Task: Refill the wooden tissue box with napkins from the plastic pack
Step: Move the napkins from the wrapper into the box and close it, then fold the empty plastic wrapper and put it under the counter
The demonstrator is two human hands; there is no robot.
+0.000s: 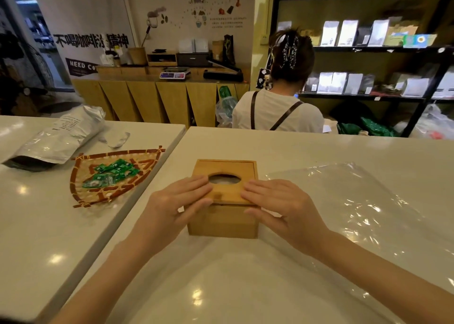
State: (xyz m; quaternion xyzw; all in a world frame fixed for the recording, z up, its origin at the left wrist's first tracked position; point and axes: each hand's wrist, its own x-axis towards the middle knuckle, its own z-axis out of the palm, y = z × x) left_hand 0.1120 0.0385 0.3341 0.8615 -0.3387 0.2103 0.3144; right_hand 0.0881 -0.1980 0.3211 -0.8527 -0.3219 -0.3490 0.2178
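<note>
The wooden tissue box stands on the white table in front of me. Its sliding lid, with an oval hole, sits on top, its near edge sticking out a little past the front of the box. White napkins show through the hole. My left hand lies flat on the lid's left part, thumb at the lid's front edge. My right hand presses the lid's right part the same way. The clear plastic pack lies flat and looks empty on the table to the right.
On the adjoining table to the left sit a woven bamboo tray with several green sachets and a silver foil bag. A person stands beyond the table, back turned. Shelves with packets fill the right wall.
</note>
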